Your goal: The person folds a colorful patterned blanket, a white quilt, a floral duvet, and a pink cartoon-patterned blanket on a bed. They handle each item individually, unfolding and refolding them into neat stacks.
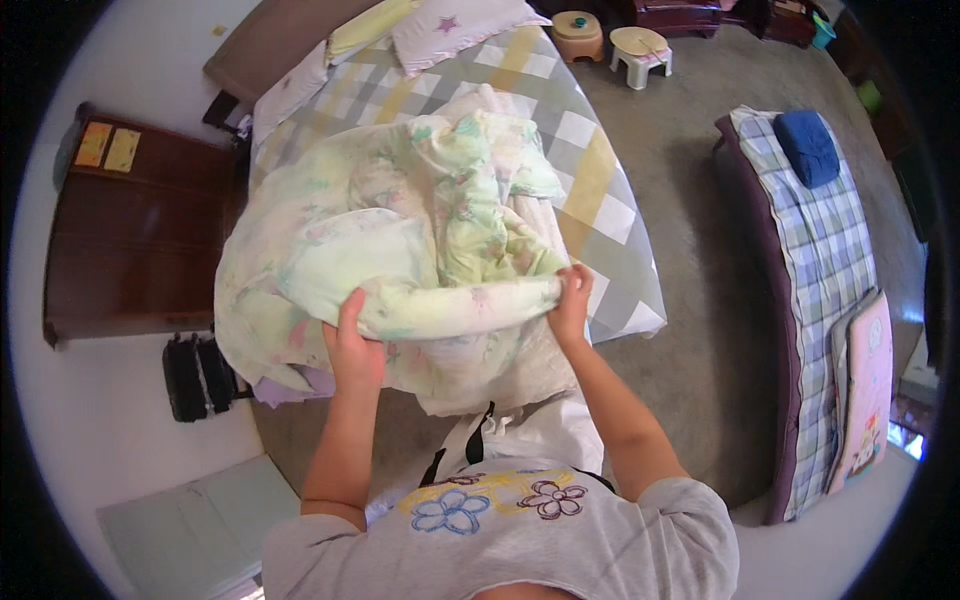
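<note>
A pale green and white floral quilt (390,240) lies bunched over the near end of the bed, its lower part draping over the edge in front of me. Between my two hands a folded strip of it stretches across, slightly lifted. My left hand (355,345) is closed round the left end of that strip, thumb on top. At the right end, my right hand (572,300) pinches the cloth with bent fingers. Underneath, a checked sheet (600,200) in grey, white and yellow covers the bed.
Pillows (460,30) lie at the bed's head. A dark wooden cabinet (145,245) stands left, with black bags (195,375) nearby. On the right is a narrow bed with a checked cover (830,240), a blue folded cloth (806,148) and a pink mat (862,390). Two stools (640,50) stand far off.
</note>
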### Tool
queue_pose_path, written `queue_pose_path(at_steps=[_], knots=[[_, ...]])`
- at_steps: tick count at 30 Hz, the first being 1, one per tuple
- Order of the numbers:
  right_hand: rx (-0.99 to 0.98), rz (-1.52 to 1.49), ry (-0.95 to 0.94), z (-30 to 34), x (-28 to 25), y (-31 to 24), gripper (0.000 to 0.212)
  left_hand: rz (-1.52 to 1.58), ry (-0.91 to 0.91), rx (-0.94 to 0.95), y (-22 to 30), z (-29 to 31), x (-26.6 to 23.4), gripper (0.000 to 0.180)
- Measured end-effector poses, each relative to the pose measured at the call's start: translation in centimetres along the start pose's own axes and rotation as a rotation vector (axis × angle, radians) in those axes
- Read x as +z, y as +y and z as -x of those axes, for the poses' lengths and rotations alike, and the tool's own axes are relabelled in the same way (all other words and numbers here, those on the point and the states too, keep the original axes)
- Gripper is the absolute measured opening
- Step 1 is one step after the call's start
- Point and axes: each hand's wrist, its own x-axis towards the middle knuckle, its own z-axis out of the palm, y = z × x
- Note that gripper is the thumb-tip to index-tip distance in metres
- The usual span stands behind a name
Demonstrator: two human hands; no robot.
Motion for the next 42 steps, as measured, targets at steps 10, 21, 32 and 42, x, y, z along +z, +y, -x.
queue_pose_path(at_steps=[10,21,32,42], knots=[[0.177,-0.19,-1.021,-4.3,-19.8,2.8,0.017,-0.044,-0.044,-0.068,-2.3,-3.5,3.2,0.03],[0.494,0.237,-0.717,8.9,-20.9,17.3,0.039,-1.398,-0.985,-0.073,-27.7,3.1,6.8,0.086],[0.958,-0.037,-0.897,2.2,-16.0,15.3,0.054,-1.608,-0.711,0.234,-28.0,-19.2,-4.2,0.092],[1.421,-0.225,-0.883,2.2,-8.1,22.5,0.054,-1.723,-1.079,-0.203,-31.8,-22.3,-1.8,0.051]])
